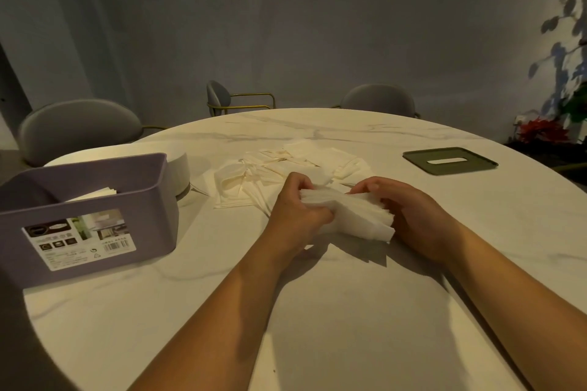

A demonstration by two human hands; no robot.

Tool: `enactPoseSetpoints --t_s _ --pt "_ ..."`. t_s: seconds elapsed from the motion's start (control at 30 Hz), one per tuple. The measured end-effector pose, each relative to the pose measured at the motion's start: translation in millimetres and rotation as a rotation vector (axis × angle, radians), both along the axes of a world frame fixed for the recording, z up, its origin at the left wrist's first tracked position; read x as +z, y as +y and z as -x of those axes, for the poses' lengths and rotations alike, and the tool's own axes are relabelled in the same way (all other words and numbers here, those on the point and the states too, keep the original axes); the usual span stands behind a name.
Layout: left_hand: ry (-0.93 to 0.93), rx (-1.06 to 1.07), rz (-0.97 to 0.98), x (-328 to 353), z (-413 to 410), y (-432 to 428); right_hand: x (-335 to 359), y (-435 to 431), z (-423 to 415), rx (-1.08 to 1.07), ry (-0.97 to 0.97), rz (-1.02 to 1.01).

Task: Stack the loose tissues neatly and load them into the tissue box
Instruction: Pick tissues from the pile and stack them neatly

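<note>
Looks halfway-ish: tissue stack (352, 216) is gripped by left hand (298, 209) and right hand (409, 216), fingers curled round it; loose tissues (286, 165) at 12 o'clock are left unboxed.

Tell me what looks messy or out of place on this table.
The stack between the left hand and right hand is fanned, edges uneven. Loose tissues lie scattered, crumpled behind it. The green lid lies off the purple box, far right.
</note>
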State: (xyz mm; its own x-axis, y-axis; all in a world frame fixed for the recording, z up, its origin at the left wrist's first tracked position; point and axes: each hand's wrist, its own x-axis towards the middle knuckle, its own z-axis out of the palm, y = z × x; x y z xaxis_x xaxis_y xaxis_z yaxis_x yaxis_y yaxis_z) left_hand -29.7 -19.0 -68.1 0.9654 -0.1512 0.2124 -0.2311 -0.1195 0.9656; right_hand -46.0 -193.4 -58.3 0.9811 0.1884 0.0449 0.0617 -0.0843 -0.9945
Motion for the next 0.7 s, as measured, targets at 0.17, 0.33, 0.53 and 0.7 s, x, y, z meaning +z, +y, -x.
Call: enactPoseSetpoints --t_s 0.17,0.33,0.53,0.7 --pt "0.029 0.069 0.084 2.3 -1.2 0.3 0.3 -0.2 -2.3 0.031 -0.046 0.093" --pt "-0.014 0.085 0.112 2.7 -0.9 1.8 -4.4 2.2 -5.0 -0.108 -0.272 0.244" --pt "-0.061 0.031 0.070 4.9 0.7 -1.2 -3.6 -0.3 -6.3 -0.144 -0.331 0.173" --pt "-0.078 -0.036 0.046 3.5 2.3 -0.1 -6.3 2.1 -7.0 -0.101 -0.335 0.254"
